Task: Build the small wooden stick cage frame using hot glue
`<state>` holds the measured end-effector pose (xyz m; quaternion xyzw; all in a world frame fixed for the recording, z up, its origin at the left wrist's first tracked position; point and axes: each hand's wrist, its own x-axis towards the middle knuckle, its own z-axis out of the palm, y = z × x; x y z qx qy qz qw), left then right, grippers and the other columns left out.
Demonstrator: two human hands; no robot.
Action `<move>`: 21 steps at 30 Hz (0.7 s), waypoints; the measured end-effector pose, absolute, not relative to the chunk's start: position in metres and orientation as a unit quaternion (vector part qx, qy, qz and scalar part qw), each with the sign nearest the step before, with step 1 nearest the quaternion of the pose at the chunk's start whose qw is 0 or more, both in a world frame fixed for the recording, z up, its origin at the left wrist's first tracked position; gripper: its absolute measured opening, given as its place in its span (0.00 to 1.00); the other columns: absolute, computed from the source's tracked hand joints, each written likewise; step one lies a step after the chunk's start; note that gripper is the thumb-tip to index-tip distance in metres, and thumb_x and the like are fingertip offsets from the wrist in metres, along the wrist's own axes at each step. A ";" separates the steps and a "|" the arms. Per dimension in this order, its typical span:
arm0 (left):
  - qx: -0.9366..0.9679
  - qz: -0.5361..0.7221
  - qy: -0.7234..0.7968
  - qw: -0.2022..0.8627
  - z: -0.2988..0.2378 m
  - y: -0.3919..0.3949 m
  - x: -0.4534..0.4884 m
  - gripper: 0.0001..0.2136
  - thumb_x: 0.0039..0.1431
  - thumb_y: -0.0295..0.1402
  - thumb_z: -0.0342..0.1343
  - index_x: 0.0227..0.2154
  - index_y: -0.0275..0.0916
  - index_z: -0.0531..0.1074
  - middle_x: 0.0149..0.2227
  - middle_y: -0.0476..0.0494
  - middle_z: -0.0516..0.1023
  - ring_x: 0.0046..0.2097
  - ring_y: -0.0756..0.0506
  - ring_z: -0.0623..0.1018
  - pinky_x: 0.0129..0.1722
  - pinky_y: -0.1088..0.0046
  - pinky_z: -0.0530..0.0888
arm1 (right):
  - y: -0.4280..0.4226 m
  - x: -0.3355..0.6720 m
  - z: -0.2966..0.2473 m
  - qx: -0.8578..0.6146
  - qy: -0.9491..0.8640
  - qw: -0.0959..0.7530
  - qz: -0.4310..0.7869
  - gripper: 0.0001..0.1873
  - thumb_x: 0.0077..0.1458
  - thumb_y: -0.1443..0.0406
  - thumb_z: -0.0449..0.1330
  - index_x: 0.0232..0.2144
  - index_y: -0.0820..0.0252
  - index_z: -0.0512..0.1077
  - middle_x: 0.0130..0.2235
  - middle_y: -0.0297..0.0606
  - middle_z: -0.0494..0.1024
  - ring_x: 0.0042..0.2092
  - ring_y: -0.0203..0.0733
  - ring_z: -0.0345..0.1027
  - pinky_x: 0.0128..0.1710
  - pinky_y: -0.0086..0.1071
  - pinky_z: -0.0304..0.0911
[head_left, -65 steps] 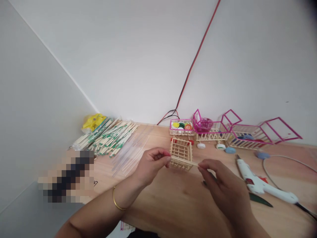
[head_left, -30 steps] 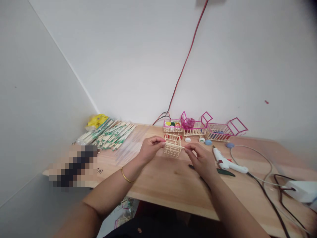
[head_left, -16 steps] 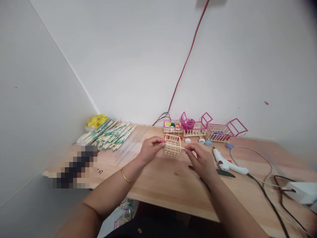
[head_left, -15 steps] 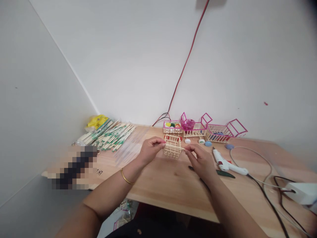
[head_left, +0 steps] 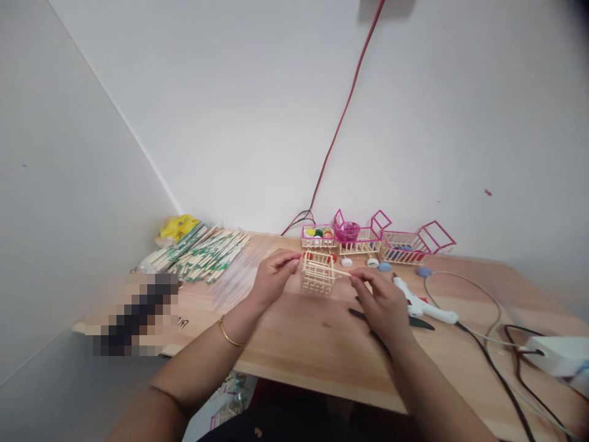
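Observation:
A small open box of pale wooden sticks [head_left: 317, 275] stands on the wooden table [head_left: 322, 344]. My left hand [head_left: 272, 279] pinches its left top edge with thumb and fingers. My right hand [head_left: 383, 298] pinches a thin wooden stick [head_left: 341, 272] that lies across the box's right top edge. A gold bangle sits on my left wrist.
Bundles of wrapped chopsticks [head_left: 202, 253] lie at the back left by a yellow bag [head_left: 177, 226]. Pink-framed stick baskets [head_left: 381, 239] with bottle caps line the wall. A white glue gun [head_left: 423, 304], cables and a white adapter [head_left: 559, 355] lie to the right. A red cable climbs the wall.
The view has pulled back since the earliest frame. Both hands keep their pinch on the box and the stick; my right hand has shifted slightly right.

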<state>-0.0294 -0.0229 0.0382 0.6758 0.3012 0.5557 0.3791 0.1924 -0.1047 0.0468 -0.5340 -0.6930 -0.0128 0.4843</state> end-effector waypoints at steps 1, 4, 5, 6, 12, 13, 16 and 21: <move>0.669 0.560 0.312 0.376 0.039 -0.022 -0.031 0.09 0.56 0.34 0.57 0.37 0.38 0.77 0.33 0.46 0.76 0.30 0.52 0.72 0.34 0.75 0.71 | -0.108 0.193 0.049 -0.533 -0.695 0.483 -0.008 0.06 0.60 0.63 0.53 0.34 0.56 0.70 0.35 0.37 0.76 0.38 0.40 0.70 0.39 0.33 0.64; 0.669 0.543 0.347 0.371 0.035 -0.016 -0.038 0.10 0.57 0.34 0.55 0.39 0.37 0.76 0.36 0.44 0.76 0.32 0.52 0.73 0.35 0.75 0.72 | -0.117 0.194 0.050 -0.522 -0.734 0.433 0.038 0.06 0.60 0.63 0.53 0.34 0.56 0.70 0.34 0.36 0.76 0.37 0.39 0.70 0.37 0.31 0.64; 0.675 0.530 0.354 0.372 0.033 -0.014 -0.039 0.10 0.56 0.34 0.55 0.39 0.37 0.75 0.37 0.43 0.77 0.33 0.51 0.74 0.35 0.75 0.72 | -0.121 0.194 0.048 -0.520 -0.753 0.398 0.062 0.07 0.60 0.63 0.53 0.34 0.56 0.70 0.34 0.36 0.76 0.36 0.38 0.70 0.36 0.30 0.64; 0.684 0.516 0.357 0.373 0.030 -0.012 -0.040 0.10 0.55 0.33 0.56 0.39 0.36 0.76 0.38 0.43 0.77 0.34 0.50 0.75 0.36 0.75 0.72 | -0.123 0.194 0.044 -0.521 -0.771 0.357 0.085 0.07 0.61 0.63 0.53 0.34 0.56 0.71 0.34 0.36 0.76 0.36 0.38 0.70 0.36 0.30 0.64; 0.743 0.434 0.350 0.371 0.010 -0.006 -0.032 0.12 0.49 0.28 0.60 0.38 0.37 0.76 0.37 0.43 0.79 0.34 0.49 0.76 0.36 0.74 0.73 | -0.125 0.196 0.009 -0.543 -0.800 0.235 0.098 0.11 0.60 0.67 0.50 0.33 0.57 0.74 0.33 0.38 0.77 0.35 0.41 0.72 0.35 0.33 0.65; 0.750 0.426 0.350 0.366 0.008 -0.005 -0.029 0.11 0.49 0.27 0.59 0.38 0.37 0.76 0.36 0.44 0.79 0.34 0.50 0.76 0.35 0.75 0.72 | -0.126 0.197 0.005 -0.546 -0.798 0.237 0.094 0.12 0.60 0.67 0.50 0.35 0.58 0.74 0.34 0.40 0.78 0.36 0.43 0.72 0.36 0.35 0.66; 0.766 0.414 0.347 0.349 0.005 -0.004 -0.024 0.10 0.49 0.27 0.58 0.37 0.37 0.76 0.34 0.45 0.78 0.32 0.51 0.75 0.35 0.75 0.71 | -0.130 0.204 0.003 -0.562 -0.785 0.247 0.078 0.15 0.61 0.66 0.49 0.43 0.59 0.73 0.38 0.43 0.77 0.40 0.45 0.72 0.39 0.39 0.66; 0.785 0.408 0.324 0.337 0.007 -0.009 -0.019 0.04 0.51 0.28 0.58 0.31 0.36 0.75 0.34 0.44 0.75 0.36 0.49 0.74 0.35 0.75 0.70 | -0.149 0.229 0.016 -0.563 -0.773 0.282 0.074 0.12 0.60 0.65 0.50 0.40 0.57 0.74 0.37 0.40 0.78 0.38 0.43 0.73 0.38 0.36 0.68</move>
